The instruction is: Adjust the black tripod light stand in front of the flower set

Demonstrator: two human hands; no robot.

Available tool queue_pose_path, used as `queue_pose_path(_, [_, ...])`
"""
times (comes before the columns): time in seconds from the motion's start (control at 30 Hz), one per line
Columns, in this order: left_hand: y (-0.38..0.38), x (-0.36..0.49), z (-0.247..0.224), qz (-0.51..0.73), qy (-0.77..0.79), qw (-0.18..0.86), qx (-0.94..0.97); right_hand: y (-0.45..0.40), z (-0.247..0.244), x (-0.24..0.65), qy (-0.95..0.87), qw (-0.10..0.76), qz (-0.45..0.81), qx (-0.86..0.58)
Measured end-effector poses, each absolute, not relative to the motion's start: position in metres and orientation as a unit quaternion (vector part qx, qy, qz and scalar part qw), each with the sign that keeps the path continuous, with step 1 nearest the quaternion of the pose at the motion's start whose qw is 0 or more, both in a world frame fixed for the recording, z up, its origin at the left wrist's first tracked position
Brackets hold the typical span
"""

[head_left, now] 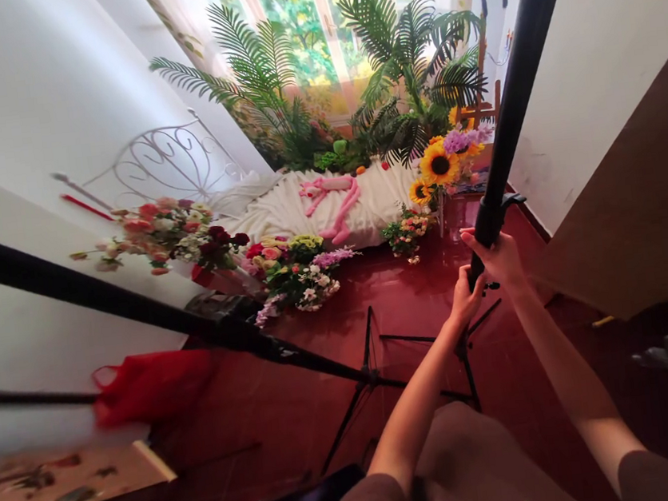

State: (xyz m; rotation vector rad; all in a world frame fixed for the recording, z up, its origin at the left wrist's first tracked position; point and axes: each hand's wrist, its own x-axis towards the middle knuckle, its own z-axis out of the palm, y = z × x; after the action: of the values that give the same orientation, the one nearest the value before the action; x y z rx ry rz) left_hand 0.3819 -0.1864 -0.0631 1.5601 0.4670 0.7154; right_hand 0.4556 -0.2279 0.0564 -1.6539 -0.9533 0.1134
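Note:
A black stand pole (510, 102) rises from the floor toward the upper right, with a clamp collar and knob partway up. My left hand (466, 298) is wrapped round the lower part of this pole, just under the collar. Slightly higher and to the right, my right hand (496, 256) grips the pole at the collar, its fingers partly hidden behind it. The tripod legs (468, 368) of this stand spread on the dark red floor below my hands.
A second black pole (135, 305) crosses the left side, its legs (372, 376) near the first stand's. Beyond are flowers (306, 274), sunflowers (438, 164), a white-draped bed (281, 208) with a pink plush toy (333, 194), and palms (402, 58). A red bag (150, 384) lies left.

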Motion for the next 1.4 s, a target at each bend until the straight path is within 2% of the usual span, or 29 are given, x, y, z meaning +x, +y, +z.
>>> queue_pose_path(0.23, [-0.188,0.385,-0.065,0.356,0.203,0.592,0.694,-0.229,0.064,0.453,-0.393,0.566,0.045,-0.723])
queue_pose_path(0.37, [-0.188,0.386,-0.066,0.345,0.207,0.598,0.693,-0.250,0.056,0.464,-0.441,0.567,0.105,-0.688])
queue_pose_path(0.53, [-0.187,0.388,-0.069,0.355,0.192,0.596,0.694,-0.292,0.006,0.485,-0.411,0.569,0.209,-0.681])
queue_pose_path(0.73, [-0.187,0.391,-0.072,0.358,0.184,0.610,0.683,-0.305,-0.049,0.478,-0.352,0.554,0.204,-0.726])
queue_pose_path(0.87, [-0.187,0.392,-0.073,0.367,0.190,0.601,0.684,-0.300,-0.050,0.472,-0.330,0.583,0.195,-0.716])
queue_pose_path(1.07, [-0.188,0.393,-0.074,0.375,0.185,0.583,0.697,-0.292,-0.045,0.474,-0.301,0.575,0.199,-0.734])
queue_pose_path(1.2, [-0.189,0.392,-0.072,0.376,0.185,0.575,0.703,-0.282,-0.053,0.486,-0.196,0.616,0.340,-0.683])
queue_pose_path(1.4, [-0.191,0.392,-0.067,0.368,0.166,0.606,0.685,-0.278,-0.066,0.502,0.024,0.692,0.578,-0.432])
